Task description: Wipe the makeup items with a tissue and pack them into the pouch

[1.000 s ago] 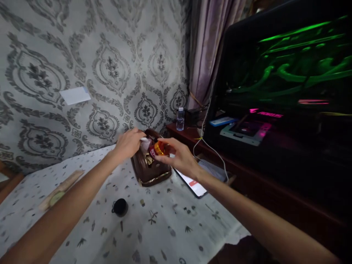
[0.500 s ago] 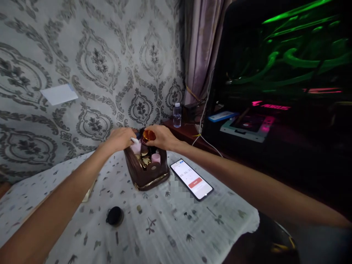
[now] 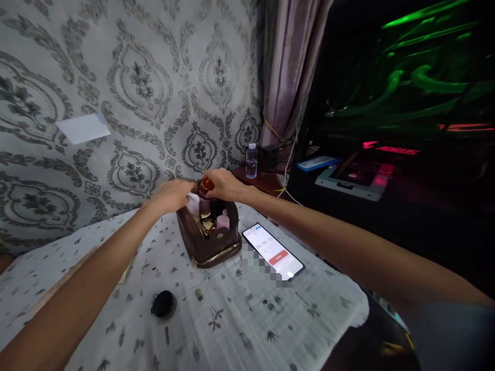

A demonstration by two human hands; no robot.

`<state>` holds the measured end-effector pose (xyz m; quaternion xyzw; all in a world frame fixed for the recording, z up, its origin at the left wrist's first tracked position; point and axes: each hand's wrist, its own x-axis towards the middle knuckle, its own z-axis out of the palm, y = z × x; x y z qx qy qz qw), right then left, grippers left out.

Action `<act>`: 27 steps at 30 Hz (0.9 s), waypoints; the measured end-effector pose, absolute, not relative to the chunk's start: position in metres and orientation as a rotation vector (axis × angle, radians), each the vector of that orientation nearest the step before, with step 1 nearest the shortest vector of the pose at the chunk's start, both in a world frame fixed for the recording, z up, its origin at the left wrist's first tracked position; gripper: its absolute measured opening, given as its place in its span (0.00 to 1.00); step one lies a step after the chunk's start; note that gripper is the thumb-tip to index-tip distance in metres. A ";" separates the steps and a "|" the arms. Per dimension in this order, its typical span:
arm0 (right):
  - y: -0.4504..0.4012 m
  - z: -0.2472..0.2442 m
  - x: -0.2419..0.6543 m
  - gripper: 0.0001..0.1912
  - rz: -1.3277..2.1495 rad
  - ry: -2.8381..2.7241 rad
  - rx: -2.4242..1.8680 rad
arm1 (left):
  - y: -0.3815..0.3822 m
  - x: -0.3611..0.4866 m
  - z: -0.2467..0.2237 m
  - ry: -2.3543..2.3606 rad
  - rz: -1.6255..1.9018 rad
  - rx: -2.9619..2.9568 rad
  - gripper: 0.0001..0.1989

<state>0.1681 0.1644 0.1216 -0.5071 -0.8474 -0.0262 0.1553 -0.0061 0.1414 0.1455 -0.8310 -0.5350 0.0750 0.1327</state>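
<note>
A dark brown zippered cosmetic bag (image 3: pixel 211 252) stands unzipped on the patterned cloth, with several small items inside, among them a container with a pink lid (image 3: pixel 223 222). My right hand (image 3: pixel 226 184) is closed around a small amber jar (image 3: pixel 206 186) over the far part of the bag. At the bag's left far edge is my left hand (image 3: pixel 176 196), its fingers curled at the rim by a white item (image 3: pixel 193 201). Whether those fingers grip the bag's edge or the white item is hard to see.
Right of the bag lies a phone (image 3: pixel 274 252) with a lit timer screen. A round black case (image 3: pixel 163 304) rests nearer on the cloth (image 3: pixel 216 345). A clear bottle (image 3: pixel 251 162) stands on a dark red surface behind, beside a large glass-sided computer case (image 3: pixel 386 113).
My right hand has shifted slightly left and up with the amber jar, bringing it closer to my left hand. The left hand stays at the bag's edge. The view has tilted a little.
</note>
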 end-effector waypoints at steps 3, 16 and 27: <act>0.167 0.120 0.168 0.22 -0.079 -2.445 -1.458 | 0.143 -0.006 0.147 -1.556 0.257 -2.444 0.26; 0.168 0.127 0.153 0.20 -0.147 -2.543 -1.486 | 0.146 -0.018 0.145 -1.574 0.283 -2.400 0.19; 0.161 0.117 0.140 0.19 -0.086 -2.699 -1.487 | 0.150 -0.026 0.137 -1.598 0.213 -2.366 0.17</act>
